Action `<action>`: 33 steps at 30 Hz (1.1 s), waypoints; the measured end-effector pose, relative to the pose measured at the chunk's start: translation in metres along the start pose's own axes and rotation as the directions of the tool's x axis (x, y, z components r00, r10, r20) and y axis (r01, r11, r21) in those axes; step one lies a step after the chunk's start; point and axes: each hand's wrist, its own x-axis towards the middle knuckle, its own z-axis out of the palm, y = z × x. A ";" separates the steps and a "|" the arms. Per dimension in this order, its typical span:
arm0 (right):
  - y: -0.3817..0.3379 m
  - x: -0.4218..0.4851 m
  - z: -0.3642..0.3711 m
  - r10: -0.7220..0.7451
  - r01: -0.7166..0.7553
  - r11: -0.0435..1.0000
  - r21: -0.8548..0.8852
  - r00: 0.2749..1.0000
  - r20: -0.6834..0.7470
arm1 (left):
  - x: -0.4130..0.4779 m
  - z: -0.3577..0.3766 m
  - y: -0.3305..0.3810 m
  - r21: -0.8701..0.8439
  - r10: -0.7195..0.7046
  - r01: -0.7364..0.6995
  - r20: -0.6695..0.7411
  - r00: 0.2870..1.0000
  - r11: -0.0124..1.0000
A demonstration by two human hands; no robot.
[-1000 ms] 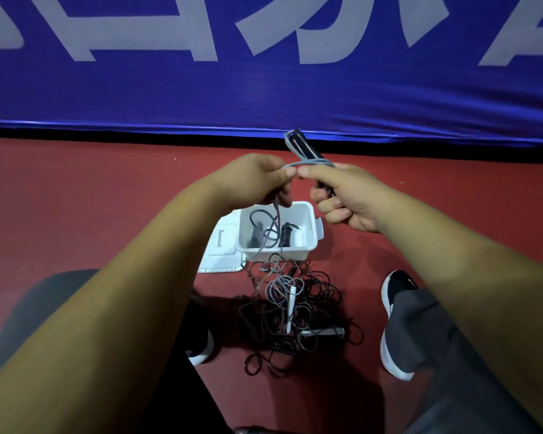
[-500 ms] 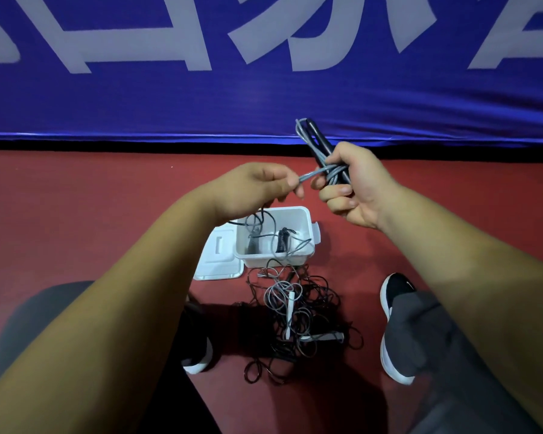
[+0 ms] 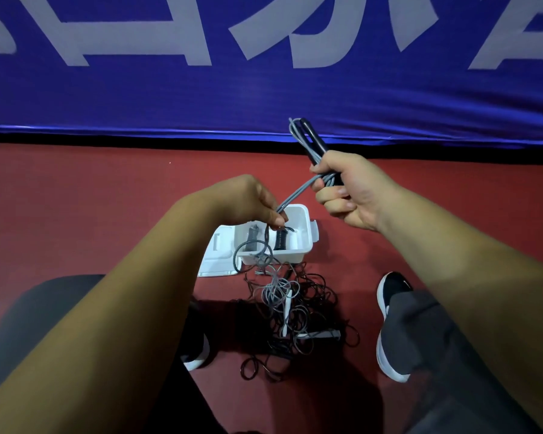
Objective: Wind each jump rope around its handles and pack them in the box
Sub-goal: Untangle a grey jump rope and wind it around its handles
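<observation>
Right grip (image 3: 355, 189): closed round the paired black handles (image 3: 311, 140), held up over the floor (image 3: 76, 198). Left grip (image 3: 248, 202): pinching the grey rope (image 3: 298, 195), which ran taut from the handles to it.
Floor: red, bearing all below.
Loose tangle (image 3: 295, 311): unwound ropes, just before the box.
Box (image 3: 304, 233): white, open, two wound bundles (image 3: 279, 241) inside.
Grey rope: its slack trailed into the tangle.
Note: we judged the winding wanted even tension, each turn laid beside the last, and slack freed from the tangle before every pass.
</observation>
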 end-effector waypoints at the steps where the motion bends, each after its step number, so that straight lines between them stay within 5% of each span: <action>1: -0.001 0.000 0.000 0.009 -0.009 1.000 -0.002 1.000 0.012 | 0.002 0.002 -0.001 0.004 -0.008 0.008 -0.040 0.999 1.000; 12: 0.002 -0.006 0.001 0.103 -0.112 0.993 0.023 0.964 0.244 | 0.011 0.008 -0.002 -0.135 -0.051 0.013 -0.282 0.958 0.991; 18: 0.005 -0.015 -0.002 0.227 -0.151 0.968 -0.201 0.869 0.440 | 0.006 0.003 0.004 -0.429 -0.048 -0.098 -0.319 0.947 0.898; 22: 0.008 -0.022 -0.001 0.377 -0.185 0.903 -0.387 0.773 0.510 | 0.000 -0.003 0.000 -0.538 0.149 -0.304 -0.311 0.939 0.786; 26: 0.012 -0.023 -0.001 0.492 -0.199 0.829 -0.523 0.705 0.511 | -0.004 -0.006 0.006 -0.674 0.192 -0.282 -0.207 0.959 0.683; 33: 0.026 -0.009 -0.005 0.459 -0.178 0.674 -0.717 0.861 0.218 | -0.011 -0.014 0.023 -0.404 0.315 -0.327 -0.099 0.944 0.854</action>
